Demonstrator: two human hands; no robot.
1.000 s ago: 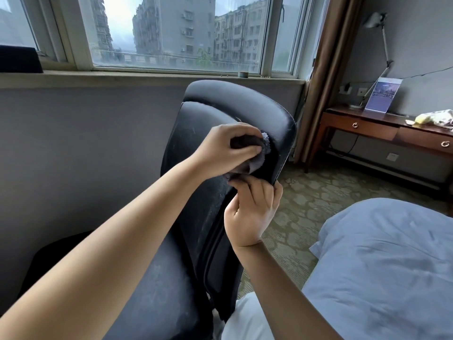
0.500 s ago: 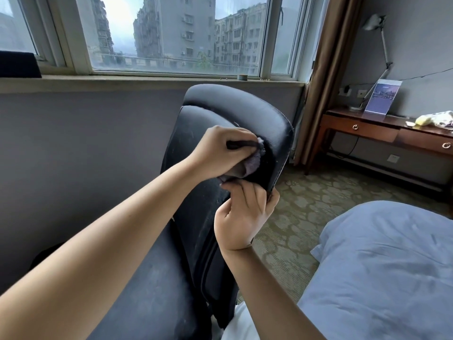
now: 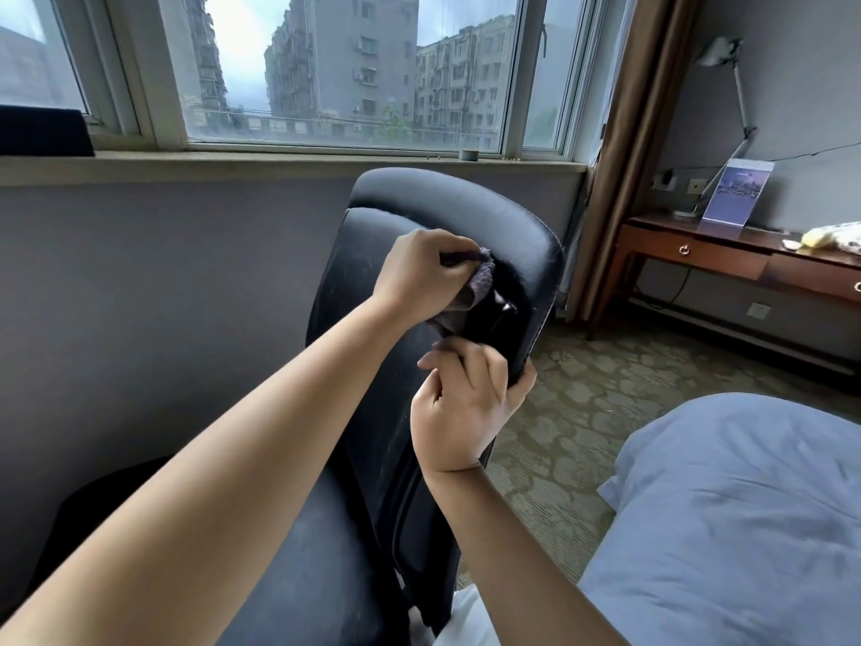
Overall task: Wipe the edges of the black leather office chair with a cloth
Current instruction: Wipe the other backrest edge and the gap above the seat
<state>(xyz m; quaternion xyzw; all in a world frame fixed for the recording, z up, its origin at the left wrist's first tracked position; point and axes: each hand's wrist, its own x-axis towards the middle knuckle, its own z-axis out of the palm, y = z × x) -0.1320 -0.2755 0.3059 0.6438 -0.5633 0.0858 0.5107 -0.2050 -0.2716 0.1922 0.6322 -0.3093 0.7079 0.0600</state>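
Note:
The black leather office chair (image 3: 466, 216) stands in the middle of the view, its backrest tilted toward me and its top edge near the window sill. My left hand (image 3: 419, 270) grips a bunched grey-purple cloth (image 3: 151, 291) against the upper right part of the backrest. Just below it, my right hand (image 3: 466, 403) holds the backrest's right edge, thumb around the rim and fingers curled on the front. Part of the cloth hangs down between the two hands.
A grey wall and window sill (image 3: 279, 160) lie behind the chair. A wooden desk (image 3: 699, 254) with a lamp and a card stands at the right by a brown curtain (image 3: 629, 156). A blue-covered bed (image 3: 745, 529) fills the lower right, with patterned carpet (image 3: 605, 389) between.
My left hand has slid the cloth leftward and slightly down along the upper backrest. My right hand has kept its hold on the chair's right edge.

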